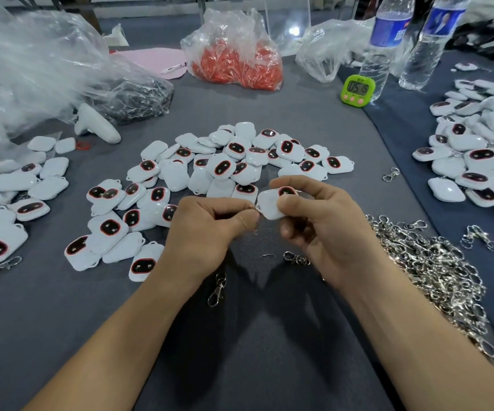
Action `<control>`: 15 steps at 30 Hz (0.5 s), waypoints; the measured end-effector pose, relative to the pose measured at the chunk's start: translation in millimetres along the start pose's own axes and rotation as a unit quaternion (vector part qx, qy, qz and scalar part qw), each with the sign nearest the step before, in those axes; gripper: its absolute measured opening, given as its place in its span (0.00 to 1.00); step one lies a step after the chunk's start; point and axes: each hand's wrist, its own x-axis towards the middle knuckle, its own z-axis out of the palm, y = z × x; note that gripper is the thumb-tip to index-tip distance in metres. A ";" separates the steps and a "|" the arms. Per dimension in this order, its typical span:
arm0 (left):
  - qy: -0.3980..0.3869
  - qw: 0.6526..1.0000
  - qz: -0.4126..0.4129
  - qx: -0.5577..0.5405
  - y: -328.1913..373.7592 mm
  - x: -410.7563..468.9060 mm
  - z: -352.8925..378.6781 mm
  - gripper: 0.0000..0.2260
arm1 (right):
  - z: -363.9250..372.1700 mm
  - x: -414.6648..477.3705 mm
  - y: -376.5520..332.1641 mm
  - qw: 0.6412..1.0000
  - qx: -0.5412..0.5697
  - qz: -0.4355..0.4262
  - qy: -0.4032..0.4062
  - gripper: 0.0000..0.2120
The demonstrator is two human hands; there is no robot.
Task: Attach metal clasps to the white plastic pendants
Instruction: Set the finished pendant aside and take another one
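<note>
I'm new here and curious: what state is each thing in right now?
left hand, pinches a small metal piece against the held pendant.
right hand, grips the held pendant.
held pendant, raised between both hands.
clasp pile, loose, heaped.
timer, on, showing 05:15.
water bottles, upright.

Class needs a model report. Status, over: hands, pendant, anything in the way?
Right hand grips white plastic pendant. Left hand pinches small silver metal piece at its corner. Nothing blocks the hands.
</note>
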 end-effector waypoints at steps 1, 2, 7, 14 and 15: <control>0.001 0.995 0.053 0.085 -0.1 -0.5 -2.6 0.13 | 0.5 -1.0 0.7 1.000 -0.018 -0.013 0.001 0.11; 0.002 0.979 0.110 0.169 -0.3 -0.6 -4.9 0.11 | 1.1 -2.1 1.7 0.999 -0.035 -0.023 0.003 0.10; -0.009 0.908 0.212 0.360 -5.1 -0.7 -6.7 0.06 | 4.6 -1.9 7.0 0.997 -0.065 -0.027 0.026 0.10; -0.059 0.997 -0.044 0.014 -5.6 3.3 -4.0 0.05 | 0.7 2.5 5.3 1.000 0.002 0.013 0.017 0.09; -0.070 0.997 -0.044 -0.003 -4.6 3.0 -3.4 0.05 | 0.4 2.5 5.5 1.000 0.010 0.016 0.017 0.10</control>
